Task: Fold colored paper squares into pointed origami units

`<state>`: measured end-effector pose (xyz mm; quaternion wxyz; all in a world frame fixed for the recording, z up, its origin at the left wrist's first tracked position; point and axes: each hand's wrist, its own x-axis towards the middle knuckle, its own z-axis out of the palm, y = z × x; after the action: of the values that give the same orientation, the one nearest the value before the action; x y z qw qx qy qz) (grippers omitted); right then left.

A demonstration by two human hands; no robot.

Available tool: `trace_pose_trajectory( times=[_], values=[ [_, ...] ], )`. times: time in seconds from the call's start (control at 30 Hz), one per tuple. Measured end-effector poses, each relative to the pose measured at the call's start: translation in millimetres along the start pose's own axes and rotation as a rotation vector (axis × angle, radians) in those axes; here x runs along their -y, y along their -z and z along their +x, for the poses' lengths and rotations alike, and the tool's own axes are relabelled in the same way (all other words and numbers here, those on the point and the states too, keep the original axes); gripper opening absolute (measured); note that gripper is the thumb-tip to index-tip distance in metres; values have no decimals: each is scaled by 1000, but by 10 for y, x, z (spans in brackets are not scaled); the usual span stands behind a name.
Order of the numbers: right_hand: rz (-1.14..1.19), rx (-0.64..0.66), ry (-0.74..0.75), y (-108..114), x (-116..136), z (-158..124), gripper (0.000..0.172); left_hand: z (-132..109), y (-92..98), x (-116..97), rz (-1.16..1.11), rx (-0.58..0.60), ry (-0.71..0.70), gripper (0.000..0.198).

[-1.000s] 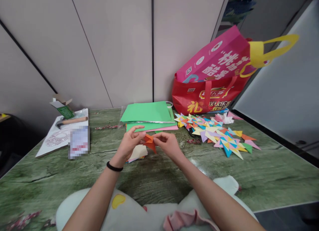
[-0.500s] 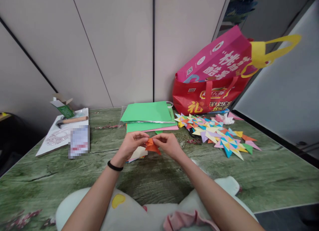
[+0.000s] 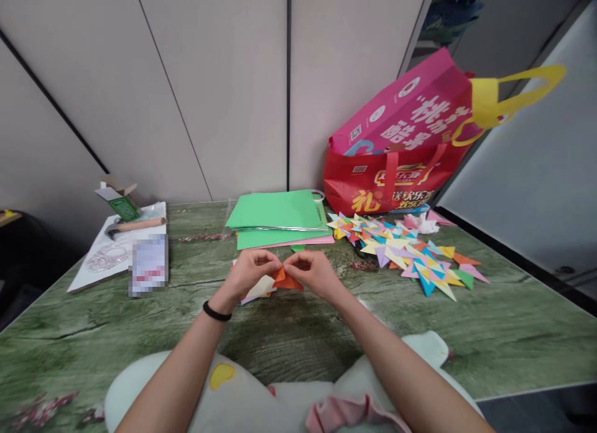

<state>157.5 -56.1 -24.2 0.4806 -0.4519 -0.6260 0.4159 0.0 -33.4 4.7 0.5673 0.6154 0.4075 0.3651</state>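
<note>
- left hand and right hand both pinch the little orange folded paper between their fingertips, just above the green table
- stack of green sheets sits right behind it
- pile of colourful paper stars off to the right, by the red bag

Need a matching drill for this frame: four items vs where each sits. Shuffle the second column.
Things
1. orange folded paper piece
2. stack of green paper sheets
3. pile of multicoloured folded paper stars
4. wooden-handled hammer

Places
A. far left, lying on a white sheet
B. centre back of the green wood-grain table
C. pinched by fingers of the left hand and right hand
D. right of centre, in front of the red shopping bag

Pairs: 1-C, 2-B, 3-D, 4-A
</note>
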Motion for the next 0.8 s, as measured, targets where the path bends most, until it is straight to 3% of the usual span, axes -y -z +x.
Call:
trace_pose_trajectory(
  times=[0.13, 0.33, 0.5, 0.67, 0.8],
  values=[
    [51, -24, 27, -1, 1, 9, 10, -2, -19, -17, -11, 16, -13, 17],
    [53, -109, 133, -1, 32, 8, 13, 32, -22, 20, -153, -175, -37, 21],
    [-47, -161, 213, -83, 45, -34, 20, 15, -69, 15, -179, -173, 6, 24],
    [-45, -180, 204, -105, -18, -32, 6, 1, -87, 24, -181, -112, -10, 31],
    [-115, -218, 226, -77, -57, -20, 2, 4, -83, 28, -154, -126, -51, 24]
  ],
)
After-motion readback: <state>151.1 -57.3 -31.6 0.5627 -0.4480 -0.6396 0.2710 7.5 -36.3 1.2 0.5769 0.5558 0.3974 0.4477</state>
